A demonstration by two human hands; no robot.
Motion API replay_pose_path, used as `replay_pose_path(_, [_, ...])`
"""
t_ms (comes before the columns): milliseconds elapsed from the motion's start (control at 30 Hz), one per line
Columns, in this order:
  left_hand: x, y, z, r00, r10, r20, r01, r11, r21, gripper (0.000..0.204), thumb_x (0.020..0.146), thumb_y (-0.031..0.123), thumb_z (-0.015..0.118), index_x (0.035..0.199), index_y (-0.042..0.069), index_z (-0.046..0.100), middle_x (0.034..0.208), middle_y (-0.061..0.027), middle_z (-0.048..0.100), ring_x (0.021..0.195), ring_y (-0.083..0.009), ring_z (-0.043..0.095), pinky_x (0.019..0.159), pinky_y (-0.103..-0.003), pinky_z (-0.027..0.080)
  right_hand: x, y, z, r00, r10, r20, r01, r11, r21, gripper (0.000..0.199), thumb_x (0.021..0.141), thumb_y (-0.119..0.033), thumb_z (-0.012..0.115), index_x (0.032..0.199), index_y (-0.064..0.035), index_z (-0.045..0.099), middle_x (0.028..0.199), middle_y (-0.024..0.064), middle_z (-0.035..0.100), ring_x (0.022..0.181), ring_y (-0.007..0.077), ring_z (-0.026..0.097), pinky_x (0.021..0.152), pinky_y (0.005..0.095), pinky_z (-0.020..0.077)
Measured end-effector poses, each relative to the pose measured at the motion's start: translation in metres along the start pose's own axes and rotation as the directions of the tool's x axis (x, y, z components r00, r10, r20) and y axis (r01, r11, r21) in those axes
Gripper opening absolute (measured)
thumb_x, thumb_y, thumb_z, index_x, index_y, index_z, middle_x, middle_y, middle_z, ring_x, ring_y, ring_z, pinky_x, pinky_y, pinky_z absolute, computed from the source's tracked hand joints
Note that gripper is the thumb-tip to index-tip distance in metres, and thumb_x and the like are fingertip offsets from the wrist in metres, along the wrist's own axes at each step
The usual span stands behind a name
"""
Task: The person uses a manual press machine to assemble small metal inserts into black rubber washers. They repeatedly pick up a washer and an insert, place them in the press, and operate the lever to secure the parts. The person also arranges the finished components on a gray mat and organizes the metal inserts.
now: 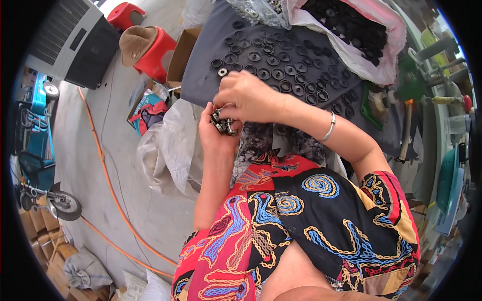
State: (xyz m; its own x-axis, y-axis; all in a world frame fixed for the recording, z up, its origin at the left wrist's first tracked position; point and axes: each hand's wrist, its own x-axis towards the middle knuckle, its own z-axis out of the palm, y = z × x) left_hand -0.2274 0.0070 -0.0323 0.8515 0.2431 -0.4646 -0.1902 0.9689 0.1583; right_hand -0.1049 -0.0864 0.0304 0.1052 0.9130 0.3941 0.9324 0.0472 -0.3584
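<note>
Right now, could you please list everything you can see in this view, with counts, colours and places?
Metal parts: a handful, silvery, in the left hand
Black rings: dozens, in rows on the grey board
Grey board: one, ahead
Bag of black parts: one, pinkish-white, top right
Clear plastic bag: one, left of the lap
Stools: two, red, top left; brown cap on the nearer
Orange hose: one, across the floor
Left hand: cupped, holding parts
Right hand: picking from the left hand; silver bangle on the wrist
</note>
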Motion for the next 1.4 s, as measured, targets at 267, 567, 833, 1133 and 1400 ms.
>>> replay_pose_path(267, [-0.003, -0.023, 0.01, 0.996, 0.049, -0.07, -0.036, 0.984, 0.177, 0.025, 0.096, 0.035, 0.05, 0.097, 0.014, 0.064, 0.092, -0.0001, 0.07, 0.081, -0.0176, 0.068, 0.065, -0.037, 0.055, -0.018, -0.02, 0.006, 0.998, 0.016, 0.052, -0.005, 0.979, -0.204, 0.015, 0.073, -0.016, 0.07, 0.081, -0.0046, 0.064, 0.083, 0.0069, 0.058, 0.083, 0.0249, 0.056, 0.076, 0.0359, 0.0471])
replay_pose_path(567, [-0.001, -0.021, 0.002, 0.997, -0.072, 0.039, 0.068, 0.993, 0.093, 0.019, 0.096, 0.026, 0.052, 0.097, 0.01, 0.062, 0.085, -0.0024, 0.068, 0.061, -0.0153, 0.064, 0.038, -0.027, 0.044, -0.03, -0.011, 0.001, 0.982, 0.178, -0.063, -0.181, 0.983, -0.039, 0.013, 0.072, -0.012, 0.064, 0.078, -0.0018, 0.062, 0.08, 0.0115, 0.057, 0.081, 0.0303, 0.059, 0.073, 0.04, 0.0509])
replay_pose_path(833, [0.005, -0.022, 0.0, 0.999, -0.02, -0.043, 0.025, 0.993, 0.114, 0.017, 0.095, 0.025, 0.055, 0.096, 0.009, 0.062, 0.084, -0.0048, 0.066, 0.059, -0.0172, 0.061, 0.038, -0.025, 0.04, -0.024, 0.0, -0.004, 0.985, 0.169, 0.029, -0.167, 0.983, -0.077, 0.014, 0.071, -0.013, 0.065, 0.079, -0.0013, 0.063, 0.082, 0.0139, 0.059, 0.083, 0.0332, 0.06, 0.074, 0.0417, 0.0515])
replay_pose_path(1133, [0.006, -0.001, 0.0, 1.0, -0.013, 0.027, 0.013, 1.0, 0.004, 0.026, 0.095, 0.029, 0.056, 0.095, 0.003, 0.062, 0.085, -0.0121, 0.059, 0.068, -0.0237, 0.053, 0.043, -0.028, 0.039, 0.035, 0.095, -0.006, 0.945, 0.326, -0.032, -0.327, 0.932, -0.155, 0.019, 0.078, -0.015, 0.066, 0.093, -0.0019, 0.067, 0.092, 0.0143, 0.065, 0.091, 0.0328, 0.063, 0.082, 0.0416, 0.0506])
replay_pose_path(1400, [0.006, 0.003, -0.002, 1.0, -0.003, -0.007, 0.003, 0.999, -0.032, 0.029, 0.095, 0.03, 0.055, 0.094, 0.003, 0.064, 0.087, -0.0135, 0.061, 0.068, -0.0248, 0.053, 0.043, -0.029, 0.04, 0.045, 0.105, 0.009, 0.934, 0.35, 0.069, -0.323, 0.911, -0.257, 0.019, 0.08, -0.014, 0.064, 0.094, -0.0011, 0.068, 0.093, 0.0145, 0.064, 0.095, 0.0331, 0.062, 0.086, 0.0429, 0.0499])
